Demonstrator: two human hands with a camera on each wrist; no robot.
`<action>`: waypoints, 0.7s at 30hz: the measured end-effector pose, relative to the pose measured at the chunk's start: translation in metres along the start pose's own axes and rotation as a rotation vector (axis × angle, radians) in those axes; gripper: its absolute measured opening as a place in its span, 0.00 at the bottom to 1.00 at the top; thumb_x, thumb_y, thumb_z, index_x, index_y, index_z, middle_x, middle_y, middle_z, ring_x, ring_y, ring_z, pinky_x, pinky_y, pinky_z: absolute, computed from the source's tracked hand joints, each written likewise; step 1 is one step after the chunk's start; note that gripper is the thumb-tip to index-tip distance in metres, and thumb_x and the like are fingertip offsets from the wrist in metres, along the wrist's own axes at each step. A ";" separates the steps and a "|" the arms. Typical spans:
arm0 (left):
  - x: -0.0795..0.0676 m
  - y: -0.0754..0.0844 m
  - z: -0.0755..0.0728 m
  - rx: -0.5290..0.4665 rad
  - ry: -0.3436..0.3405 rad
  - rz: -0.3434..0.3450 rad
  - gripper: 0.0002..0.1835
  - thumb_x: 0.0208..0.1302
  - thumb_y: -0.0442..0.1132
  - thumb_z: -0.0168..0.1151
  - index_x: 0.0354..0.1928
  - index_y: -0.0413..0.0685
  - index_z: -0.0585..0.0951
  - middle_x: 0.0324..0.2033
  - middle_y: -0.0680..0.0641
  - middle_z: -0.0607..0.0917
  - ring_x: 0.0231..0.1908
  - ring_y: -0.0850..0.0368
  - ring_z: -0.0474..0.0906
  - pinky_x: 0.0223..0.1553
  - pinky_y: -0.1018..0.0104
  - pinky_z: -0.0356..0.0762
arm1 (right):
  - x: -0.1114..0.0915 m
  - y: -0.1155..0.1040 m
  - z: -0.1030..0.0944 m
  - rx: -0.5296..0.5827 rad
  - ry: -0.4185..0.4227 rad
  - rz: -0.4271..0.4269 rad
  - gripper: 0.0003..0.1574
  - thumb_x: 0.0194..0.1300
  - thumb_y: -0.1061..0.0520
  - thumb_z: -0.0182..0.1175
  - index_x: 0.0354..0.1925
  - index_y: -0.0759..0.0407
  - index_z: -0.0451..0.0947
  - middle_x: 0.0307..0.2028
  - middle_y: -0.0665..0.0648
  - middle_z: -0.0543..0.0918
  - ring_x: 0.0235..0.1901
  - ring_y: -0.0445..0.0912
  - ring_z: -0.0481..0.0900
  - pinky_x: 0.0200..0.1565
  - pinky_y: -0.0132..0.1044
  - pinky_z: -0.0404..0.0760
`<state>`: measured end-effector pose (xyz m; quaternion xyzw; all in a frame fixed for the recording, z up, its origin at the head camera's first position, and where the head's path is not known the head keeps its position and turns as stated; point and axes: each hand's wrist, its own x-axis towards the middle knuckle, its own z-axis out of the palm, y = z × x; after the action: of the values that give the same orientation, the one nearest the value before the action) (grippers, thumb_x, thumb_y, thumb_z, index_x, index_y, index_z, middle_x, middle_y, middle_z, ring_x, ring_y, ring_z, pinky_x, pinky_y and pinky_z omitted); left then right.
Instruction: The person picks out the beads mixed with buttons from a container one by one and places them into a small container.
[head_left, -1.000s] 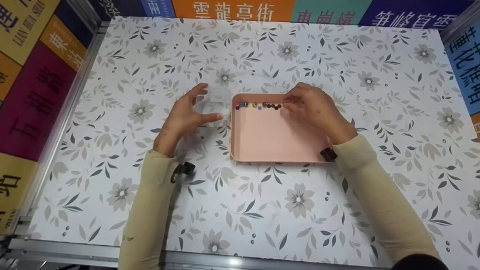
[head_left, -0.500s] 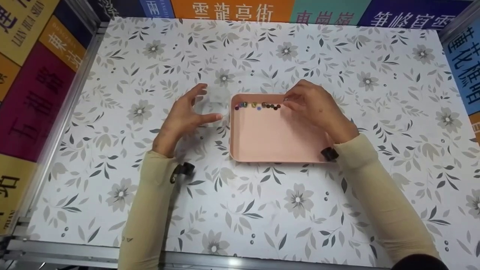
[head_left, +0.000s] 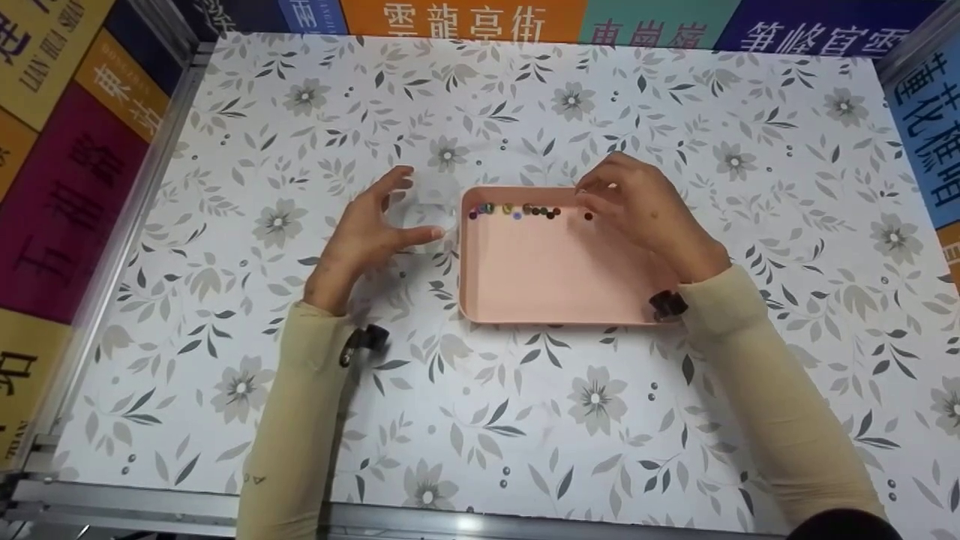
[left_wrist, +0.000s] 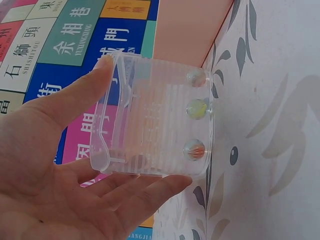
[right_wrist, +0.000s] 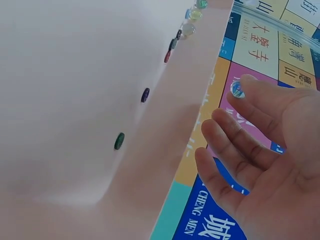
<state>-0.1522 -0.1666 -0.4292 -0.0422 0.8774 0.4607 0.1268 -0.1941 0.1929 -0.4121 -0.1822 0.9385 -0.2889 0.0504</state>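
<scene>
My left hand [head_left: 367, 229] holds a clear plastic box [left_wrist: 155, 120] between thumb and fingers, left of the pink tray [head_left: 555, 277]. Three glass marbles [left_wrist: 195, 150] show inside the box in the left wrist view. Above the tray's far right part is my right hand [head_left: 634, 206]. In the right wrist view its thumb and forefinger pinch a clear and blue marble [right_wrist: 237, 90], while the other fingers are loosely bent. Along the tray's far wall lie more marbles [right_wrist: 195, 14] and several small dark discs [right_wrist: 119, 141].
A white tabletop with a grey leaf and flower print [head_left: 596, 397] lies under everything. Panels with large characters [head_left: 465, 21] stand along its back and sides. A metal rail [head_left: 420, 519] runs along the near edge.
My right hand has shifted slightly right and away from me, still pinching the marble. A dark disc in the tray beneath it has come into view. My left hand and the box have hardly moved.
</scene>
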 end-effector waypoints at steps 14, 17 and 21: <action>0.001 -0.002 -0.001 -0.015 -0.009 0.032 0.57 0.52 0.52 0.83 0.81 0.62 0.61 0.77 0.49 0.69 0.80 0.46 0.60 0.79 0.52 0.64 | -0.002 0.002 -0.011 0.020 0.058 -0.050 0.11 0.73 0.56 0.65 0.49 0.60 0.87 0.47 0.61 0.82 0.54 0.55 0.82 0.62 0.53 0.83; 0.000 -0.003 -0.001 -0.025 -0.005 0.041 0.56 0.53 0.51 0.83 0.81 0.61 0.61 0.77 0.48 0.69 0.80 0.45 0.60 0.79 0.52 0.64 | -0.002 0.002 -0.013 0.022 0.079 -0.079 0.11 0.73 0.55 0.66 0.47 0.60 0.88 0.46 0.61 0.83 0.52 0.55 0.83 0.61 0.54 0.83; -0.001 -0.004 -0.001 -0.040 -0.007 0.056 0.55 0.53 0.49 0.83 0.81 0.59 0.61 0.77 0.47 0.69 0.80 0.44 0.60 0.79 0.51 0.64 | -0.002 0.003 -0.013 0.024 0.096 -0.097 0.12 0.73 0.54 0.66 0.45 0.61 0.88 0.45 0.61 0.83 0.51 0.54 0.84 0.59 0.54 0.84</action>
<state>-0.1509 -0.1695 -0.4315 -0.0184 0.8683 0.4818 0.1161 -0.1961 0.2021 -0.4030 -0.2128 0.9264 -0.3107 -0.0064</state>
